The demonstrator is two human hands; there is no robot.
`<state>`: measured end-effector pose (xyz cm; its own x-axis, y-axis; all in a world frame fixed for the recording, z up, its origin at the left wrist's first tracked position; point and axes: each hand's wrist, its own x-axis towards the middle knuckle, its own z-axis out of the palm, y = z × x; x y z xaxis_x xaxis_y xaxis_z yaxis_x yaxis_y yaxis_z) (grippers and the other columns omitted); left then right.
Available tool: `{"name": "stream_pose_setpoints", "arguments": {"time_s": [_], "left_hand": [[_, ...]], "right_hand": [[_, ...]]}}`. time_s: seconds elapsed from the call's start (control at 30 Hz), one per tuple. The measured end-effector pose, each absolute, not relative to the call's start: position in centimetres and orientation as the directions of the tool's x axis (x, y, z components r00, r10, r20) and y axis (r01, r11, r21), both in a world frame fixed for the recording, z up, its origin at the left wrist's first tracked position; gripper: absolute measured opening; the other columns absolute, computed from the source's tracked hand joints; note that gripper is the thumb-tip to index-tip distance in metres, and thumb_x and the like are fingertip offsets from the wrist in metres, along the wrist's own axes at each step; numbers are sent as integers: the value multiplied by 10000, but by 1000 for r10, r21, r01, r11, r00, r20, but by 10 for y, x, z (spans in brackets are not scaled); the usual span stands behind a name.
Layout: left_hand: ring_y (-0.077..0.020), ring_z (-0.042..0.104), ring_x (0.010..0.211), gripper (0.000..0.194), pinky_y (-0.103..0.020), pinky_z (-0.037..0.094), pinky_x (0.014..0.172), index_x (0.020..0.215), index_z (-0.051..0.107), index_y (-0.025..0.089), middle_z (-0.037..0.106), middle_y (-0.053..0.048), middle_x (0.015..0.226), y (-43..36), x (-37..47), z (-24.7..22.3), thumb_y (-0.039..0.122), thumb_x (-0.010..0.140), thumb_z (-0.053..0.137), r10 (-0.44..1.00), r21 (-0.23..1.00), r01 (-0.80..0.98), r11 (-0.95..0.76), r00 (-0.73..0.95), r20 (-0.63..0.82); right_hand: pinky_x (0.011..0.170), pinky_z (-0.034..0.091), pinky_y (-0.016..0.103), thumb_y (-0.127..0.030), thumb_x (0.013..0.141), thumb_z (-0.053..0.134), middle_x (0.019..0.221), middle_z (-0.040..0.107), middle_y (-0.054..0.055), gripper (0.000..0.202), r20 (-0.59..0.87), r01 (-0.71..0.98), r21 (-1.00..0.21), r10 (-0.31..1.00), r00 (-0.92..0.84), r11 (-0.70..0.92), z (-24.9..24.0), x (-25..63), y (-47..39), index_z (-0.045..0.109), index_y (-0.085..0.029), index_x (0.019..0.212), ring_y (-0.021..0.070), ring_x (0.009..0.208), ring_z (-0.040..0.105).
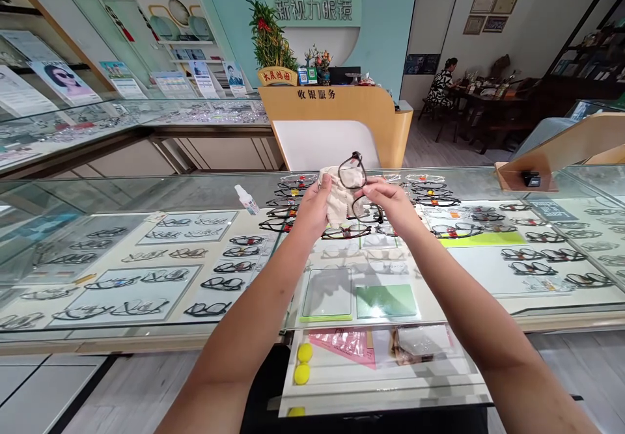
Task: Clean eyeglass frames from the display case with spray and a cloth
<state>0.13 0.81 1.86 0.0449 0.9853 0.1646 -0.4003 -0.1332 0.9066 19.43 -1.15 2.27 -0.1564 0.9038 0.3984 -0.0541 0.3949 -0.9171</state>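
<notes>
My left hand (315,205) is closed on a cream cleaning cloth (336,203), which hangs bunched from the thumb and fingers. A pair of dark-framed eyeglasses (352,155) is held turned on end above the counter, one lens over the other. The fingers of my right hand (388,201) pinch them near the middle of the frame. Cloth lies behind the upper lens and close against the glasses; whether it presses on a lens I cannot tell. To the left, a small white spray bottle (247,200) with a printed label stands on the glass.
Beneath both arms runs a glass display counter (273,322) with rows of eyeglasses (223,283) inside. An open drawer (390,382) at my front holds yellow round cases (302,374) and a pink packet (349,344). A wooden stand (561,151) is at right; a person (442,86) sits far behind.
</notes>
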Motion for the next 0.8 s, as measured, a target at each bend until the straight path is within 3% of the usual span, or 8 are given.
{"name": "stream_pose_setpoints", "arguments": {"time_s": [0.17, 0.33, 0.6, 0.8], "left_hand": [[-293, 816, 952, 752, -365, 652, 777, 1011, 729, 199, 804, -67, 867, 11, -3, 14, 846, 671, 908, 978, 919, -361, -160, 71, 198], [-285, 795, 983, 728, -349, 623, 846, 1042, 791, 177, 824, -84, 926, 13, -9, 11, 846, 761, 847, 959, 941, -259, -220, 119, 257], [-224, 721, 835, 698, -299, 541, 760, 1011, 798, 171, 781, -55, 858, 23, -22, 6, 839, 810, 811, 957, 960, -118, -255, 109, 268], [-176, 646, 714, 675, -282, 469, 655, 926, 764, 180, 734, -45, 818, 26, -26, 4, 849, 842, 773, 951, 962, -73, -264, 147, 272]], "right_hand": [[1096, 511, 467, -721, 857, 839, 1102, 741, 77, 407, 442, -8, -895, 887, -134, 445, 24, 193, -12, 905, -319, 845, 311, 1248, 644], [1067, 520, 482, -717, 860, 843, 1117, 747, 83, 397, 513, 41, -857, 857, -49, 514, 23, 197, -9, 894, -325, 829, 308, 1156, 671], [1138, 458, 556, -552, 965, 789, 1124, 756, 91, 268, 652, 277, -725, 758, -21, 631, 18, 199, -8, 871, -323, 853, 336, 1143, 657], [1115, 461, 550, -544, 994, 751, 1126, 749, 101, 293, 666, 342, -666, 735, -127, 663, 16, 200, -6, 868, -305, 873, 336, 1143, 667]]}}
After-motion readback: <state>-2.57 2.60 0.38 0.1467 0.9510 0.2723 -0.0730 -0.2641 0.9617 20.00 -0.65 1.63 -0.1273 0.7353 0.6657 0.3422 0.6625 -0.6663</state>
